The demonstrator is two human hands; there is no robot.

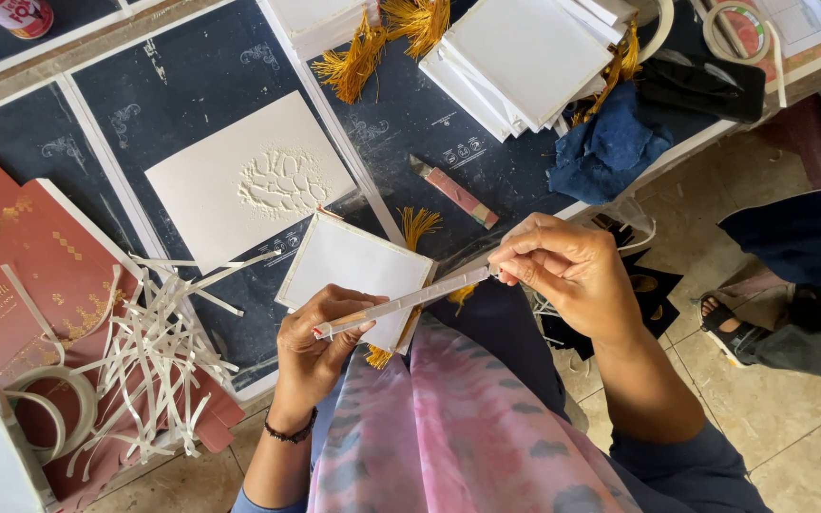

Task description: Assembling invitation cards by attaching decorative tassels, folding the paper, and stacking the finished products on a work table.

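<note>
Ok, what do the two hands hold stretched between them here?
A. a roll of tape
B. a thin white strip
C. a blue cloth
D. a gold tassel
B: the left hand and right hand each pinch one end of a thin white strip, stretched across the white card with the gold tassel.

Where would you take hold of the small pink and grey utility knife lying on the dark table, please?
Grip the utility knife around the middle of its long flat body, coming straight down from above. It lies flat and diagonal on the table, clear of the blue cloth and the tassel, so fingers fit along both long edges; avoid the grey upper-left tip, probably the blade end.
</note>
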